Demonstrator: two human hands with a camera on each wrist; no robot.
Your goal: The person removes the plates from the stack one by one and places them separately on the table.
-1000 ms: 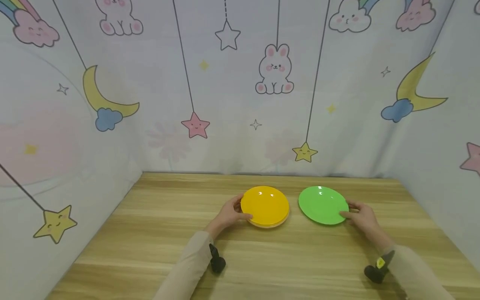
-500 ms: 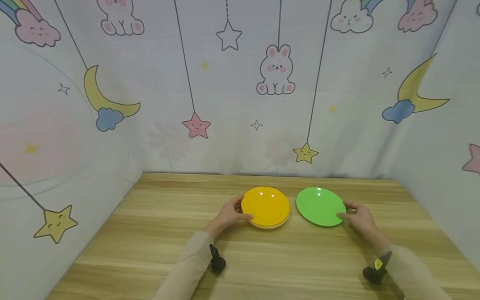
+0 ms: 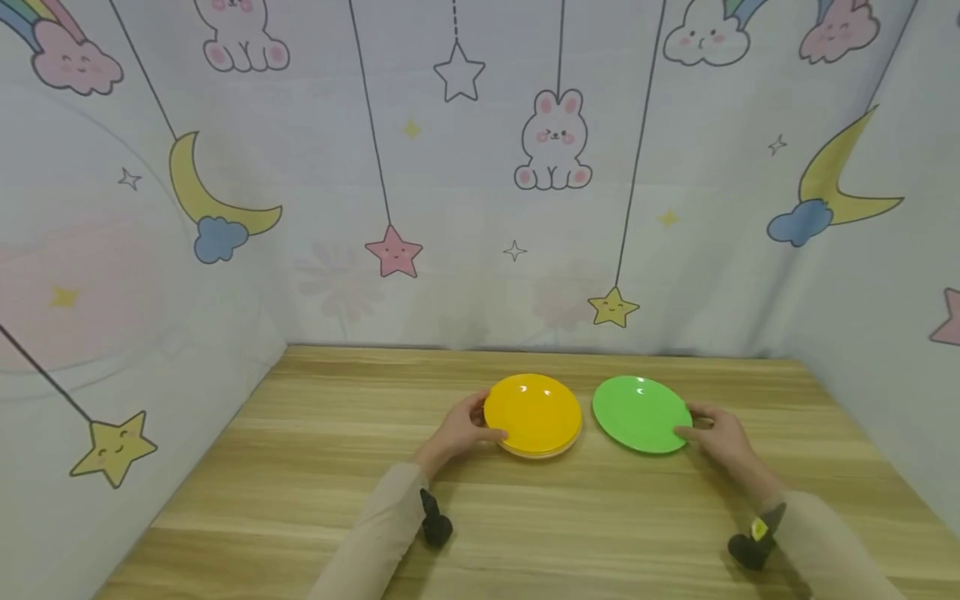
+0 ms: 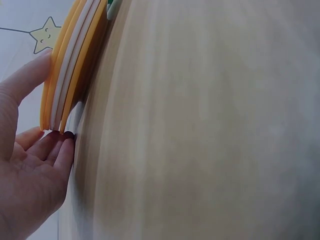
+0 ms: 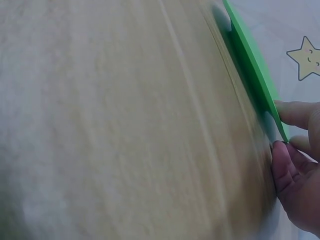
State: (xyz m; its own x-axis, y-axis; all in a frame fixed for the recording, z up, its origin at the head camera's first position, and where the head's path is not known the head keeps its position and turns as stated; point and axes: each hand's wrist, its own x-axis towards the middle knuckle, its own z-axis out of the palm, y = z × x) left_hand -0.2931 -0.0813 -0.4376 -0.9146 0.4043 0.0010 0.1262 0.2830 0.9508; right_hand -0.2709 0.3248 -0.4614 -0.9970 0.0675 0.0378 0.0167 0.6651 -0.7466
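Observation:
My left hand [image 3: 457, 427] grips the left rim of a stack of plates [image 3: 532, 412], with an orange plate on top. Seen from the left wrist, the stack's edge [image 4: 64, 70] shows several orange and white layers. The thumb lies over the top rim, and the other fingers are at and below the edge. To the right, my right hand [image 3: 723, 435] pinches the right rim of a green plate [image 3: 641, 415]. In the right wrist view this green plate [image 5: 255, 62] is seen edge-on, just above the tabletop at its rim. A narrow gap separates the two sets of plates.
Both lie toward the back of a wood-grain table [image 3: 525, 533]. Behind it hangs a pale curtain [image 3: 465, 167] printed with stars, moons and rabbits, and similar cloth closes both sides. A small black device [image 3: 435, 525] sits on each wrist.
The green plate has shifted slightly left with my right hand, narrowing the gap to the orange stack. My left hand stays on the stack, which has hardly moved.

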